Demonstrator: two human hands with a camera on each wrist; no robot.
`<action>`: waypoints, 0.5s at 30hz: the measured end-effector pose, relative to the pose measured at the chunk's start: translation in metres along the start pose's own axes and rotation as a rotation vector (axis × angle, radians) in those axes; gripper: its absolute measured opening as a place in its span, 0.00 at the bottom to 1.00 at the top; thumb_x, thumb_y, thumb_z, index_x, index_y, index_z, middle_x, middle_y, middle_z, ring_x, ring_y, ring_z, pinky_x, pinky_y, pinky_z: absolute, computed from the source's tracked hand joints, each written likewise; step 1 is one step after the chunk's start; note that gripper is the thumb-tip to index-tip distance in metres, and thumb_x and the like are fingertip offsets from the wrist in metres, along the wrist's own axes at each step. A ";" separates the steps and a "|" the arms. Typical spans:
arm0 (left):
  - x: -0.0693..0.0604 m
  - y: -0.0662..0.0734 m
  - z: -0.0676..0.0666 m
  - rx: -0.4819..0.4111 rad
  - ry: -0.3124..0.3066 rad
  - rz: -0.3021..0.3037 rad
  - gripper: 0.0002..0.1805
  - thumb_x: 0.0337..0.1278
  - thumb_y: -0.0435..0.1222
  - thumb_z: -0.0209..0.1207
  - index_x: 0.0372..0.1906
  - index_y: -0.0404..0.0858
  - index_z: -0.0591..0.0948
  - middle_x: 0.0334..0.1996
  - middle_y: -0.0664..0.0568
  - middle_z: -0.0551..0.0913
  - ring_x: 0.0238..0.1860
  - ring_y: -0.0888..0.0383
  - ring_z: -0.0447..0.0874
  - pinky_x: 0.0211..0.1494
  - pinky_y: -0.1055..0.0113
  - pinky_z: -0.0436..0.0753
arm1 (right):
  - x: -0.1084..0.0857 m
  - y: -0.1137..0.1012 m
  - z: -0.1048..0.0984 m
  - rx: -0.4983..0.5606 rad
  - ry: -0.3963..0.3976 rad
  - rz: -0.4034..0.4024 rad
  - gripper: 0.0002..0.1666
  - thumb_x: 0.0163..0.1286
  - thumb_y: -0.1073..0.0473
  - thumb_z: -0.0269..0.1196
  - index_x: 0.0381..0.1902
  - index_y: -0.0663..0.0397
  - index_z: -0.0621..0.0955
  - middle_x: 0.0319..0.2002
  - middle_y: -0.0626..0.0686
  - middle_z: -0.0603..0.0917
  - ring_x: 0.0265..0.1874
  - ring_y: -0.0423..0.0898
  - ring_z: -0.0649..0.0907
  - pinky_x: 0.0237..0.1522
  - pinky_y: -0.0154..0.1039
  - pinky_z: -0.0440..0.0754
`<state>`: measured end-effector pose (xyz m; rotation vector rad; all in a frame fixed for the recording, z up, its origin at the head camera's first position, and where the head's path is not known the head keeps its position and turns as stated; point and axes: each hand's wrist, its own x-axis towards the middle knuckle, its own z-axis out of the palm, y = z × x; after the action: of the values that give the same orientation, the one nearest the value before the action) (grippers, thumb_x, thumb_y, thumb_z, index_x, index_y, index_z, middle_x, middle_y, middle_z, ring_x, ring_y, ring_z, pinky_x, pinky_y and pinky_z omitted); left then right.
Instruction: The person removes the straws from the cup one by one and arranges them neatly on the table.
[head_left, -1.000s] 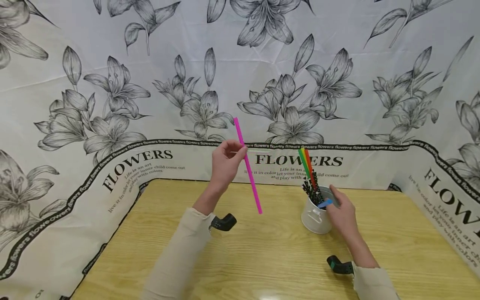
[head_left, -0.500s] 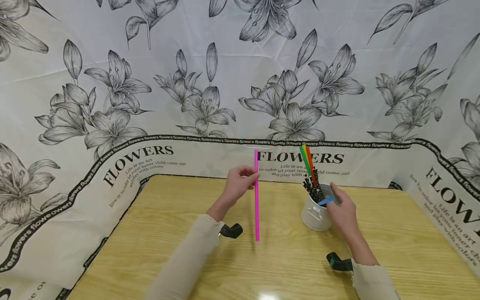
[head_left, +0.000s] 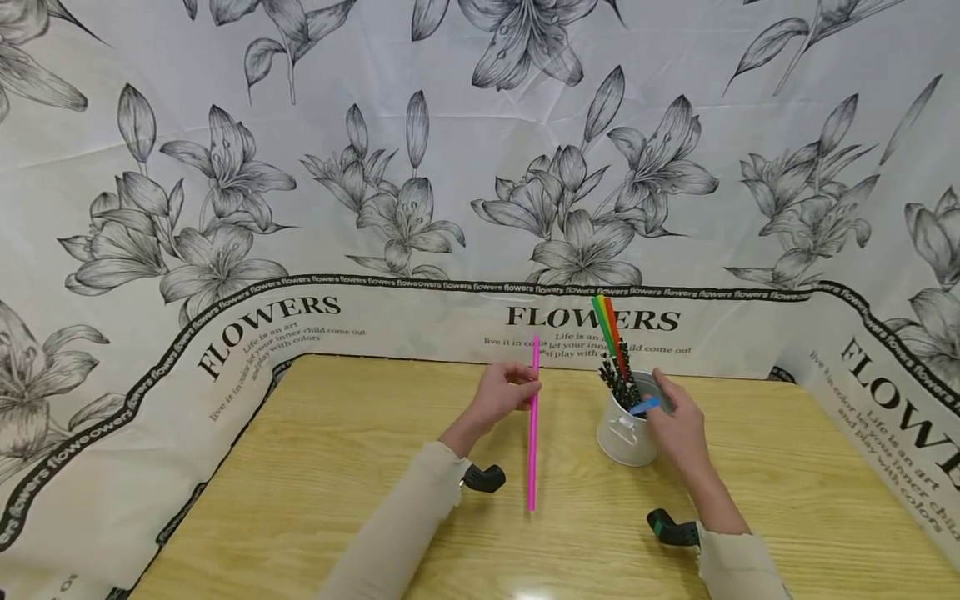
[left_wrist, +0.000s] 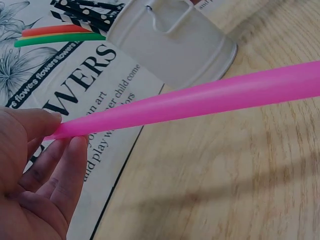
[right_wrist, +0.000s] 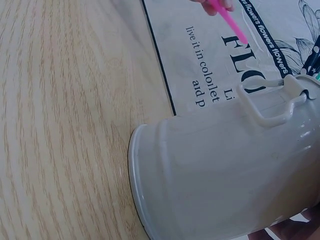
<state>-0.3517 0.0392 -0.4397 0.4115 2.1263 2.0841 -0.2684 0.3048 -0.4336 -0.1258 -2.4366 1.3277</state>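
Note:
My left hand (head_left: 501,396) pinches a pink straw (head_left: 532,454) by its upper part, between thumb and fingertips. The straw stands nearly upright left of the bucket; whether its lower end touches the table I cannot tell. With my right hand (head_left: 681,427) I hold a white metal bucket (head_left: 621,440) from its right side, near the rim. Out of the bucket rise green, yellow and red straws (head_left: 609,323) and several black-and-white patterned ones (head_left: 617,390). A blue strip (head_left: 645,406), perhaps a straw end, shows at the rim by my right hand. In the left wrist view the pink straw (left_wrist: 200,102) crosses before the bucket (left_wrist: 165,50).
Everything stands on a wood-grain table (head_left: 315,467). Behind it and at both sides hangs a white cloth (head_left: 420,325) with flower drawings and lettering. Each wrist bears a black camera mount, the left one (head_left: 486,478) and the right one (head_left: 670,528).
My left hand has come down and to the right with the pink straw, which has swung from a slant to nearly upright. The right hand and bucket stay in place.

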 end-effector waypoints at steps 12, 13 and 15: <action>0.007 -0.023 0.011 0.025 0.004 -0.021 0.04 0.56 0.25 0.65 0.36 0.29 0.83 0.28 0.47 0.81 0.21 0.59 0.81 0.32 0.58 0.86 | 0.001 -0.002 0.000 0.003 -0.007 0.016 0.34 0.71 0.63 0.51 0.74 0.58 0.61 0.70 0.67 0.62 0.68 0.66 0.60 0.65 0.65 0.57; 0.007 -0.024 0.012 0.028 0.004 -0.024 0.04 0.56 0.25 0.65 0.36 0.28 0.83 0.27 0.47 0.82 0.21 0.59 0.81 0.32 0.57 0.86 | 0.001 -0.002 -0.001 0.003 -0.008 0.019 0.34 0.71 0.63 0.51 0.74 0.58 0.61 0.70 0.67 0.62 0.68 0.66 0.60 0.65 0.65 0.57; 0.007 -0.025 0.014 0.032 0.003 -0.031 0.04 0.56 0.26 0.65 0.36 0.29 0.83 0.27 0.47 0.82 0.22 0.59 0.81 0.32 0.58 0.86 | 0.000 -0.002 -0.001 0.003 -0.006 0.027 0.34 0.71 0.62 0.51 0.74 0.58 0.61 0.70 0.66 0.62 0.68 0.66 0.60 0.65 0.64 0.57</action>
<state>-0.3570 0.0543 -0.4645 0.3777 2.1567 2.0374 -0.2682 0.3041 -0.4312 -0.1554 -2.4459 1.3448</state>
